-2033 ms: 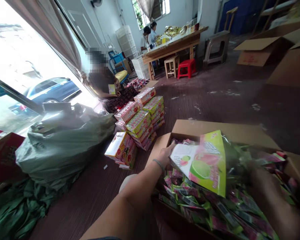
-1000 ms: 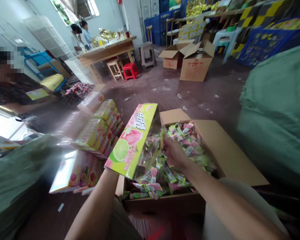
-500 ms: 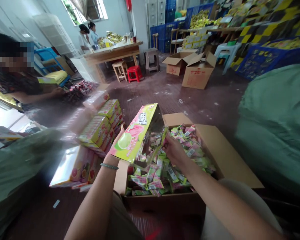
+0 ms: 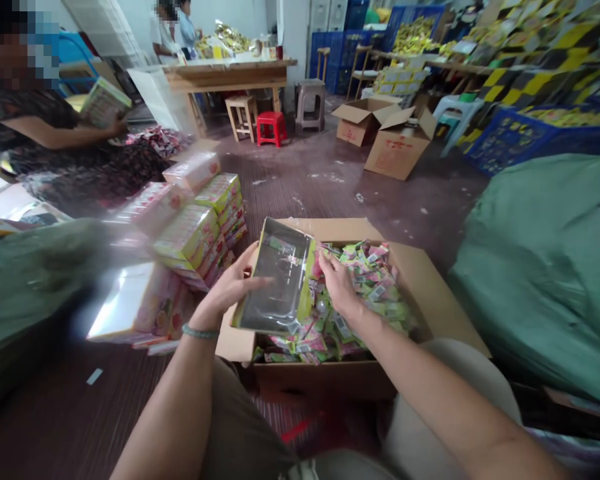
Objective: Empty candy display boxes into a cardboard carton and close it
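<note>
My left hand is closed around the left side of a small printed box, its thumb lying across the grey face. That face is tilted up toward me and framed by a yellow-green edge; part of it looks glossy like clear film. At the box's right edge, my right hand pinches with bent fingers. Both hands are above a large open cardboard carton between my knees. Pink and green wrapped packets fill it, and the small box hides some of them.
Stacked printed boxes stand left of the carton. Green sacks bulge at the right, with another at the left. A co-worker holds a box at the upper left. Ahead are a red stool, cartons and a wooden table.
The small box has turned from showing its printed side to showing its grey face. My right hand has come to its right edge. The co-worker's box is raised and tilted.
</note>
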`<control>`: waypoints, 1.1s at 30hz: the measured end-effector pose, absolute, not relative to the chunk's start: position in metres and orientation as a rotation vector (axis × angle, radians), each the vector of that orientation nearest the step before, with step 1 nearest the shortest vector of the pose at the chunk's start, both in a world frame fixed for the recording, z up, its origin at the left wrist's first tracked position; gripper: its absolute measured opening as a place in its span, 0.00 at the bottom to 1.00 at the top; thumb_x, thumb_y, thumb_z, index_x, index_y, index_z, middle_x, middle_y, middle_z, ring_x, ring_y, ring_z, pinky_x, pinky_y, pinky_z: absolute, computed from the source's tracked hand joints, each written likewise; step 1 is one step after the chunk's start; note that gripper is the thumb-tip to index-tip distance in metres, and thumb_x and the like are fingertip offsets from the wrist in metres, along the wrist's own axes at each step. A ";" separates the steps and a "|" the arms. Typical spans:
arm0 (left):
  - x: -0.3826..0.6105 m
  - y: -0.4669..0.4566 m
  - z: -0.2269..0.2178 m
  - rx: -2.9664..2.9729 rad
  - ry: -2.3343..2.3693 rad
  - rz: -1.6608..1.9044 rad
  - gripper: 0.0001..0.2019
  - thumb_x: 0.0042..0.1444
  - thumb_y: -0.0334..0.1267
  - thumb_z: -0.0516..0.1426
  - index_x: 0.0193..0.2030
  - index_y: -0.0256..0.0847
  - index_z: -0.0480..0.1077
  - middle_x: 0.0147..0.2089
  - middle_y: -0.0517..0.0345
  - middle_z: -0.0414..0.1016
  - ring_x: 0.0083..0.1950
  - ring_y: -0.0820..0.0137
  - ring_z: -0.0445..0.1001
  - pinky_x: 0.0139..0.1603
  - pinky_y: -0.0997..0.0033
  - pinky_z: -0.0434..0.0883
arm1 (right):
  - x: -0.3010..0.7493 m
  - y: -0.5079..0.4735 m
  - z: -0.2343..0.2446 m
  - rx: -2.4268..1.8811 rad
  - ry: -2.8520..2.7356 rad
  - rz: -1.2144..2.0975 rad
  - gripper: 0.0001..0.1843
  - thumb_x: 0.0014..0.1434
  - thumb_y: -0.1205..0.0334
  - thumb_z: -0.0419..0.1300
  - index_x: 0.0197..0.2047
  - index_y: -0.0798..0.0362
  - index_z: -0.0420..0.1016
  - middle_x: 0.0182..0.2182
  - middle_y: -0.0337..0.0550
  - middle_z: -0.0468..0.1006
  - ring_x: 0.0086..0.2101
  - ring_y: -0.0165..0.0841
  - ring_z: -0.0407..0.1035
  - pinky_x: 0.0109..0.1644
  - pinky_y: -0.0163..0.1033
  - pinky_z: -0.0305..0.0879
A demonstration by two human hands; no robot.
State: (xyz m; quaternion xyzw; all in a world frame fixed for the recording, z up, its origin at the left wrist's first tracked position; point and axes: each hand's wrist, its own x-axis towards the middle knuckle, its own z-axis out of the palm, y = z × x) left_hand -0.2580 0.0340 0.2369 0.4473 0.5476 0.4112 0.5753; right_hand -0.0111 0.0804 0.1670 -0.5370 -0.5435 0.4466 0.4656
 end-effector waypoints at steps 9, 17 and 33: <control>-0.307 0.023 0.242 0.414 1.512 1.730 0.15 0.49 0.34 0.65 0.46 0.42 0.79 0.39 0.60 0.84 0.38 0.67 0.82 0.37 0.72 0.80 | -0.007 0.053 0.070 -1.658 -2.741 0.314 0.50 0.57 0.28 0.63 0.76 0.35 0.54 0.78 0.53 0.39 0.72 0.74 0.28 0.65 0.84 0.32; -0.291 0.018 0.262 0.257 1.710 1.658 0.07 0.54 0.37 0.63 0.40 0.45 0.80 0.35 0.63 0.85 0.42 0.59 0.84 0.35 0.62 0.85 | -0.052 0.138 0.039 -1.717 -2.730 0.393 0.37 0.61 0.42 0.62 0.72 0.34 0.63 0.77 0.48 0.43 0.70 0.71 0.43 0.65 0.81 0.43; -0.247 0.047 0.256 0.238 1.309 1.427 0.10 0.53 0.30 0.61 0.42 0.35 0.79 0.30 0.58 0.83 0.26 0.69 0.78 0.25 0.74 0.77 | 0.076 0.062 0.064 -1.901 -2.603 0.531 0.42 0.66 0.36 0.57 0.76 0.48 0.58 0.72 0.64 0.56 0.73 0.52 0.44 0.74 0.63 0.36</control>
